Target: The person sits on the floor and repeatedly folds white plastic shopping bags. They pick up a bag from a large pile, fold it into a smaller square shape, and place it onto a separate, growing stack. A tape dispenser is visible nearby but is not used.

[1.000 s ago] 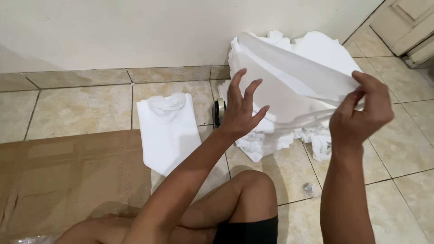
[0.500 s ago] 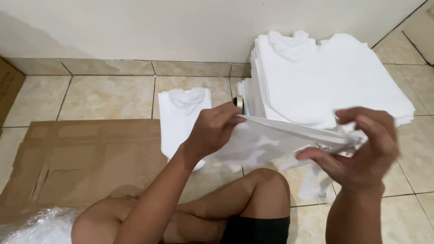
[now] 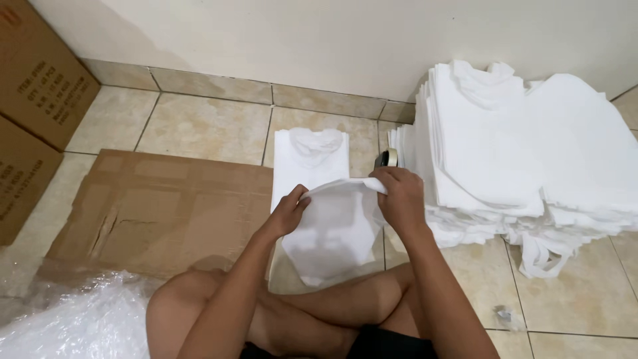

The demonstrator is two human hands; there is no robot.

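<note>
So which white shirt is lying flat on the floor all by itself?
The folded shirt by the wall, just beyond both hands. Another shirt is held up by the hands, and the others sit in the big stack.

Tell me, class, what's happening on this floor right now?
A person sitting on the tiled floor holds a folded white T-shirt by its top edge with the left hand and right hand. It hangs over another folded T-shirt, beside a tall stack of white T-shirts.

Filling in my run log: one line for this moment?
left hand: grips white shirt | right hand: grips same shirt | folded shirt on floor | shirt stack at right
</note>
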